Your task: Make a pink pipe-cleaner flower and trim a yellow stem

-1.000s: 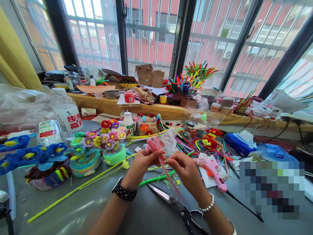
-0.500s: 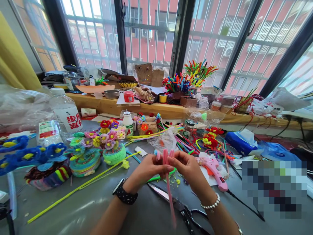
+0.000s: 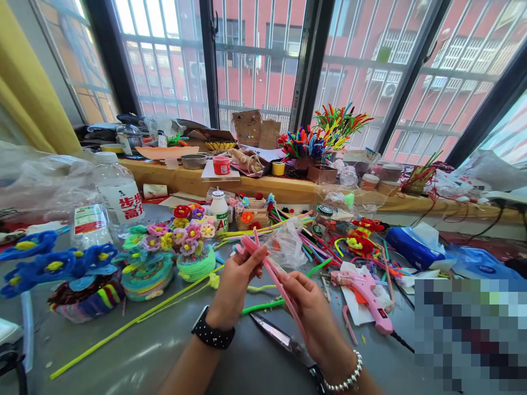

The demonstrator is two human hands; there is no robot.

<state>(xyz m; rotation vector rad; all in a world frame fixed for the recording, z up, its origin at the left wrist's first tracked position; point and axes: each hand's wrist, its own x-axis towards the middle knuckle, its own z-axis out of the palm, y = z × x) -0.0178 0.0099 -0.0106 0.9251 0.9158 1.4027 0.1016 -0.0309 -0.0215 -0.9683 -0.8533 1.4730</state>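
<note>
My left hand (image 3: 242,277) pinches the bent, looped end of pink pipe cleaners (image 3: 284,291) above the table. Their long tails slant down toward the right, where my right hand (image 3: 307,310) closes on them with thumb and fingers. Beneath the hands lie scissors (image 3: 284,337) with dark handles, the grips partly hidden by my right wrist. A green pipe cleaner (image 3: 263,306) rests just behind the blades. To the right, a pink glue gun (image 3: 368,296) lies on white paper.
Pipe cleaner flowers in round pots (image 3: 196,263) stand at the left, beside large plastic bottles (image 3: 119,192). Loose pipe cleaners and a clear plastic bag (image 3: 288,241) lie behind my hands. A blue tissue pack (image 3: 414,247) sits at the right. A cluttered wooden ledge (image 3: 263,184) runs under the window.
My hands have moved apart, the left up and leftward, the right slightly down. The pink pipe cleaners now stretch slantwise between them. The view has shifted slightly.
</note>
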